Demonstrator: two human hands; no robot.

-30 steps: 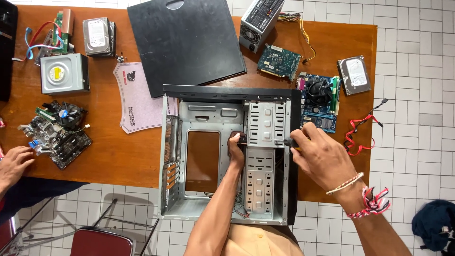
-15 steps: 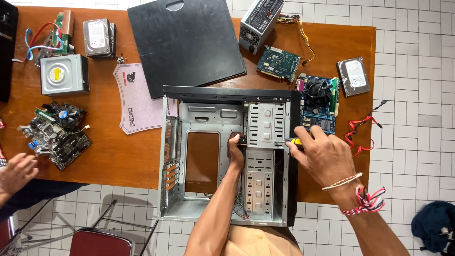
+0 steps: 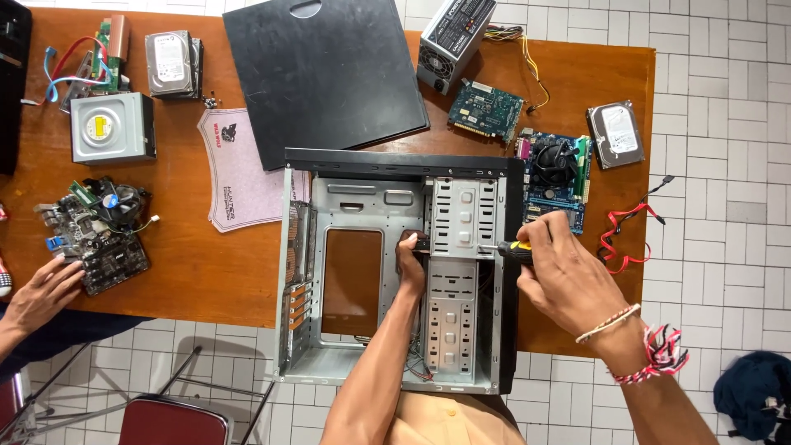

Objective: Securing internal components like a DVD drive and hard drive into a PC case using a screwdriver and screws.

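The open computer case lies on its side at the near edge of the wooden table, partly overhanging it. At its right side a screwdriver with a yellow and black handle points left into the metal drive cage. The right hand has its fingers closed around that handle. The left hand reaches inside the case and is curled on a small dark part against the left face of the cage; what that part is cannot be told from here.

By the look of it, a screw on the side of the drive cage is being worked, with the left hand steadying from within. The next move calls for keeping the tip square in the screw head and the inner hand firm.

Just right of the case lies a blue motherboard, with red cables beyond it. Far of the case rests the black side panel. At the left edge another person's hand touches a second motherboard.
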